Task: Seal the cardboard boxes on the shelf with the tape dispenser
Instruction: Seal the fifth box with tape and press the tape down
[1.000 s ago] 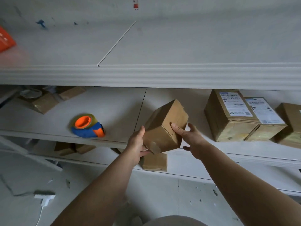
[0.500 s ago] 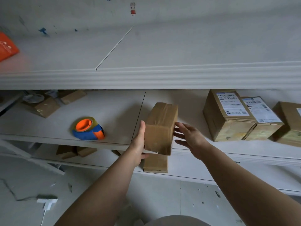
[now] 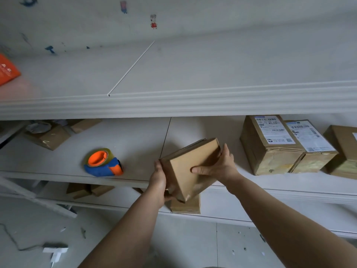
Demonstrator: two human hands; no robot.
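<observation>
At the front edge of the middle shelf, just right of its panel joint, the cardboard box is held off the board in both hands and has been turned again: half a second ago it stood on end with its flap seam up, and now it is tilted with a broad plain face toward the camera. The left hand cups the lower left corner, fingers wrapped underneath. The right hand, spread loose beside the box a moment back, now clamps the right side with its thumb laid across the face. The flap seam seems to lie along the upper left side, though the angle makes that uncertain. The tape dispenser has not moved, lying untouched near the front edge to the left, so this looks like orienting the box before taping; no sealing has begun and one hand must let go to fetch the dispenser
</observation>
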